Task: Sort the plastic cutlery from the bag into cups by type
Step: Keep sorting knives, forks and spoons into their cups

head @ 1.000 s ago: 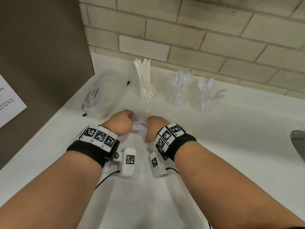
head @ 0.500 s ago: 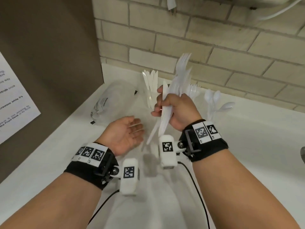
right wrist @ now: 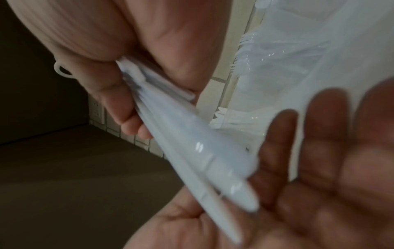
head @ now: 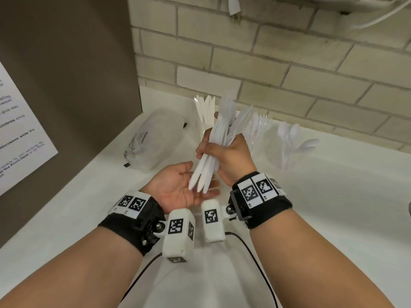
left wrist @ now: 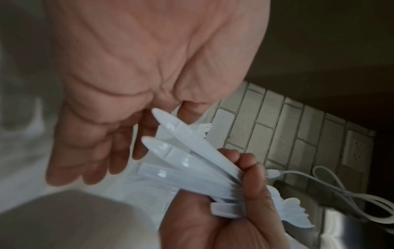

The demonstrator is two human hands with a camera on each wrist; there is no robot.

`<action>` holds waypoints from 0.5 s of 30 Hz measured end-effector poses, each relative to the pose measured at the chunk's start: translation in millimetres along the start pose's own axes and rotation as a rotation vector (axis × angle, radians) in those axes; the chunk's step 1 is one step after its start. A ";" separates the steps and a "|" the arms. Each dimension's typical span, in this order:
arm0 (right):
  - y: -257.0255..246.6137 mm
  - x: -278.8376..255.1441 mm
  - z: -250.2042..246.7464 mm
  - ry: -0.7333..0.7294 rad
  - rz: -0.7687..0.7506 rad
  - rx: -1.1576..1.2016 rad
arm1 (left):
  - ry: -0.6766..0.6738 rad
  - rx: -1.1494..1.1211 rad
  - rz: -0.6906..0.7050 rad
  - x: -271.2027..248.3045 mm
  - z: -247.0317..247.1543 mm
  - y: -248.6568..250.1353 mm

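My right hand point(head: 224, 152) grips a bundle of white plastic cutlery point(head: 220, 138) upright above the counter, handles pointing down. Below it my left hand point(head: 184, 190) lies palm up with fingers straight, the handle ends point(head: 198, 183) over its palm. The left wrist view shows the fanned handles point(left wrist: 192, 151) held in the right hand point(left wrist: 230, 210). In the right wrist view the bundle point(right wrist: 192, 148) is blurred above the open left palm point(right wrist: 309, 193). Three clear cups stand at the wall: knives point(head: 205, 112), forks point(head: 261, 125), spoons point(head: 291, 141). The clear bag point(head: 153, 141) lies at the left.
A brick wall point(head: 266, 63) backs the white counter point(head: 333, 207). A brown panel point(head: 66, 74) with a paper notice point(head: 20, 138) closes the left side. A white cord point(left wrist: 341, 193) lies by the wall. A metal edge point(head: 408, 210) shows far right.
My right hand lifted a bundle of cutlery off the counter and holds it upright. My left hand turned palm up and moved under the handles.
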State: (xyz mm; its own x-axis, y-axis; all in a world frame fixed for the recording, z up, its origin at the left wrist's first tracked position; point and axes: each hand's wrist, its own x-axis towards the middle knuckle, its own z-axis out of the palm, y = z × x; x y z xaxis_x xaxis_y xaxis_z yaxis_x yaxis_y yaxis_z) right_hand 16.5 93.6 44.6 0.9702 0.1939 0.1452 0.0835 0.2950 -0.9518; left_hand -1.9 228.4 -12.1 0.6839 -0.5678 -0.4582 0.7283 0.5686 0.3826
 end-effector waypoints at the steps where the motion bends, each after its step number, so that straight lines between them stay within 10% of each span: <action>1: 2.9 2.0 -0.1 0.007 0.006 0.005 | -0.002 0.015 0.006 -0.8 2.2 -0.6; 11: 14.4 -4.1 5.4 -0.045 0.116 -0.096 | 0.008 0.238 0.190 -5.6 12.3 9.6; 15: 15.6 -9.4 0.5 -0.151 0.145 -0.124 | 0.083 0.347 0.708 -18.0 26.1 29.9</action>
State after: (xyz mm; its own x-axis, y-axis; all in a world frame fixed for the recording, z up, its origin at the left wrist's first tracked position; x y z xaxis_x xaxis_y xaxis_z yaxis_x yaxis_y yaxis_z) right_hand 8.6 96.9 28.5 0.9300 0.3659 0.0344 -0.0180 0.1388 -0.9902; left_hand 8.8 240.1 28.5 0.9941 -0.0860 -0.0654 0.1022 0.5524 0.8273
